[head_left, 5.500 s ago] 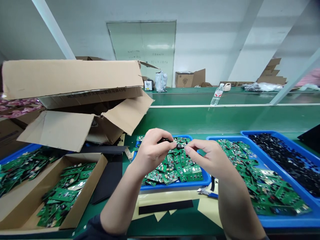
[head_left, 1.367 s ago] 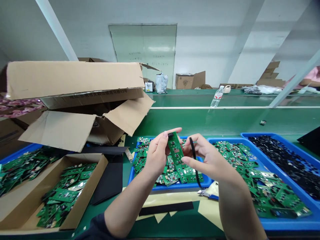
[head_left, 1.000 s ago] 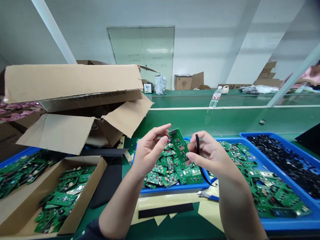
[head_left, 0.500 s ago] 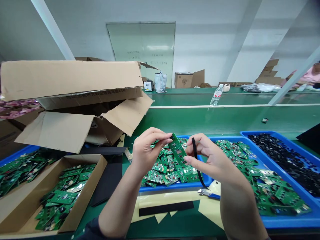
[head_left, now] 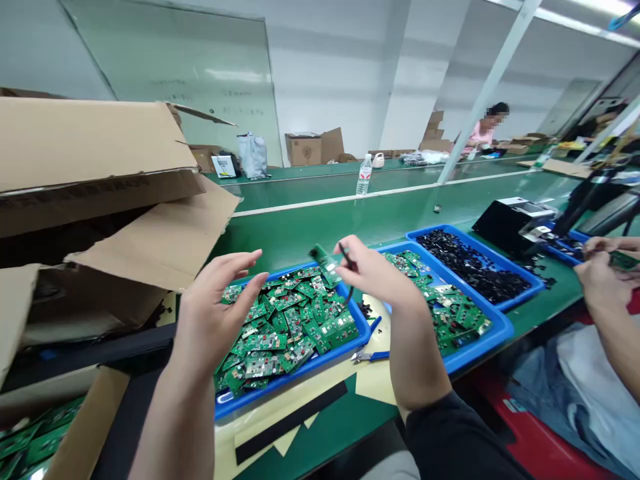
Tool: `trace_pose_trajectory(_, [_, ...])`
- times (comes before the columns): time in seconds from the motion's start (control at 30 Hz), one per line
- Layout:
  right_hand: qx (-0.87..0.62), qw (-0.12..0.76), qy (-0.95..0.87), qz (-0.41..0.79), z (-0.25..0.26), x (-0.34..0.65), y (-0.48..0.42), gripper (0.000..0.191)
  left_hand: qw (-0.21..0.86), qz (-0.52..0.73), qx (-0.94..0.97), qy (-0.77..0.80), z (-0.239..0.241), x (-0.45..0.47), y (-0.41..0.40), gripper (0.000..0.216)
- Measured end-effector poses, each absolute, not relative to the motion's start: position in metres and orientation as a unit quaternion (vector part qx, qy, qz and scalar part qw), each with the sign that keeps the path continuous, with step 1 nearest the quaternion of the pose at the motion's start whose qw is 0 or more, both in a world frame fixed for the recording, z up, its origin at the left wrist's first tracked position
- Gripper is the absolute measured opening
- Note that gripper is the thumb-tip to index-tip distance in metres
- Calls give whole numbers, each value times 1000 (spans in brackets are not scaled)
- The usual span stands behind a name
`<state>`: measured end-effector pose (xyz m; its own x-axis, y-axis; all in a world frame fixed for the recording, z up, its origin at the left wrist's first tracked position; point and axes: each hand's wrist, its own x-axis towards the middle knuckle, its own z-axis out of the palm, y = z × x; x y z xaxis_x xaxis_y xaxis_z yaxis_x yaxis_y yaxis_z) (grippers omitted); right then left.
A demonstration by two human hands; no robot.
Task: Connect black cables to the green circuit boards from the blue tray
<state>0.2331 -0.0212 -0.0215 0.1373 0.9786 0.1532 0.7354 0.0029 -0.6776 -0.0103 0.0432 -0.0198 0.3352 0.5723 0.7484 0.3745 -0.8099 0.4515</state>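
Note:
My right hand (head_left: 373,272) pinches a green circuit board (head_left: 329,265) at its near end, above a blue tray (head_left: 295,385) heaped with similar boards (head_left: 280,323). A thin black strip (head_left: 345,256) also hangs from the fingers of this hand. My left hand (head_left: 213,310) is raised over the tray's left side, thumb and fingers apart, holding nothing. Blue-handled cutters (head_left: 371,357) lie beside the tray, near my right wrist. In front of the tray, a flat black strip (head_left: 291,423) rests on yellowish paper.
Open cardboard boxes (head_left: 150,223) crowd the left. To the right stand another blue tray of boards (head_left: 483,343) and one of small black parts (head_left: 467,263). A co-worker's hands (head_left: 603,270) hold a board at far right. A water bottle (head_left: 365,175) stands behind.
My left hand has let go of the circuit board and moved left, fingers apart. My right hand keeps the board and the black strip. The view has swung right, bringing a co-worker's hands into sight.

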Motion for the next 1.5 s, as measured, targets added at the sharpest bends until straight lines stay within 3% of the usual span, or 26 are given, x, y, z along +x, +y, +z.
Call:
trace_pose_trajectory(0.13, [-801, 307, -492, 147, -38, 298, -16, 20, 79, 497, 812, 298, -18, -19, 49, 23])
trace_pose_trajectory(0.27, [-856, 292, -394, 164, -62, 343, -18, 8, 54, 399, 853, 331, -16, -24, 52, 30])
trace_pose_trajectory(0.4, [-864, 283, -356, 218, -84, 362, -31, 23, 87, 270, 885, 369, -19, -26, 53, 37])
trace_pose_trajectory(0.67, [-870, 243, -315, 292, -106, 379, -34, 37, 113, 52, 890, 438, -50, -23, 74, 22])
trace_pose_trajectory(0.83, [-899, 187, -246, 310, -109, 379, -24, 16, 138, -10, 882, 450, -67, -6, 83, 32])
trace_pose_trajectory(0.97, [-911, 186, -221, 295, -98, 379, -24, 18, 146, -42, 890, 430, -75, 7, 78, 36])
trace_pose_trajectory(1.23, [-840, 314, -374, 235, -65, 349, -18, 13, 139, -61, 891, 428, -91, 22, 75, 32])
trace_pose_trajectory(1.37, [-777, 316, -482, 253, -61, 315, -4, 10, 152, -40, 889, 430, -90, 24, 75, 32])
trace_pose_trajectory(1.5, [-715, 303, -571, 268, -54, 284, 5, 12, 173, 27, 887, 427, -76, 18, 74, 17])
